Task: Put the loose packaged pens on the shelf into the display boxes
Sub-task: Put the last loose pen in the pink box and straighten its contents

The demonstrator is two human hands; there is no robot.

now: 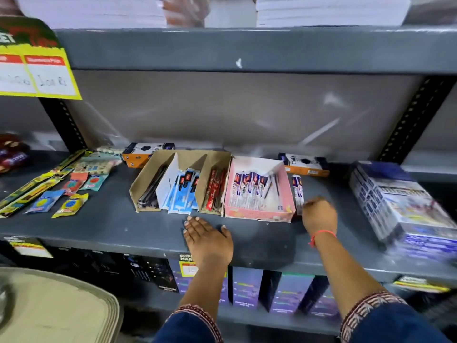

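Observation:
A loose packaged pen (297,190) lies on the grey shelf (111,226) just right of the pink display box (259,214), which holds several white and blue pen packs. My right hand (319,215) is at the near end of that pen, fingers curled on it. My left hand (207,240) rests flat on the shelf, fingers apart, in front of the brown cardboard box (141,184). Its compartments hold black pens, blue packs (184,191) and red packs (215,191).
Eraser and ruler packets (71,204) are spread on the shelf's left. Two orange and black boxes (306,164) lie behind the display boxes. A wrapped bundle of boxes (400,206) fills the right end. A yellow price sign (37,70) hangs upper left.

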